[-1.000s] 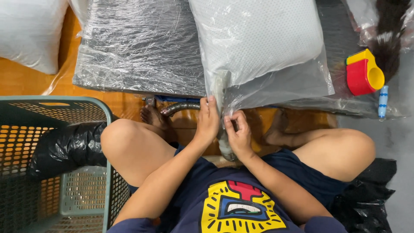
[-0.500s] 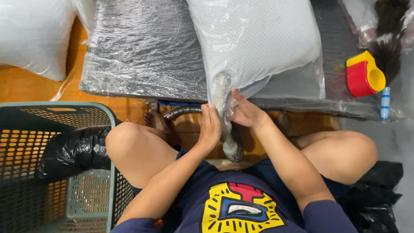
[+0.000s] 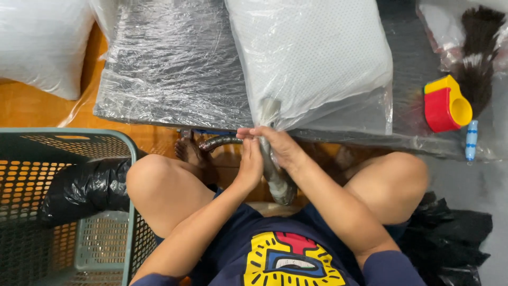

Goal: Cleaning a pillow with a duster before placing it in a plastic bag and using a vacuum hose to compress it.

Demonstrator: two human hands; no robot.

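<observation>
A white pillow in a clear plastic bag point(image 3: 312, 58) lies in front of me on a dark wrapped mat point(image 3: 174, 69). The bag's open end is gathered into a twisted neck point(image 3: 275, 177) that runs down toward my lap. My right hand point(image 3: 280, 145) grips that neck near the pillow's edge. My left hand point(image 3: 250, 161) presses flat against the same twisted plastic from the left side. Both hands touch each other over the neck. A dark ribbed hose point(image 3: 219, 141) lies just left of my hands.
A green plastic basket point(image 3: 63, 212) holding a black bag point(image 3: 87, 188) stands at my left knee. Another white pillow point(image 3: 42, 47) lies far left. A red and yellow tape dispenser point(image 3: 444, 103), a blue pen point(image 3: 471, 140) and a feather duster point(image 3: 479, 47) lie right. Black bags point(image 3: 455, 238) rest by my right knee.
My hands have moved up the twisted plastic neck toward the pillow. The right hand shifted from beside the neck to gripping over it, with the left closing in.
</observation>
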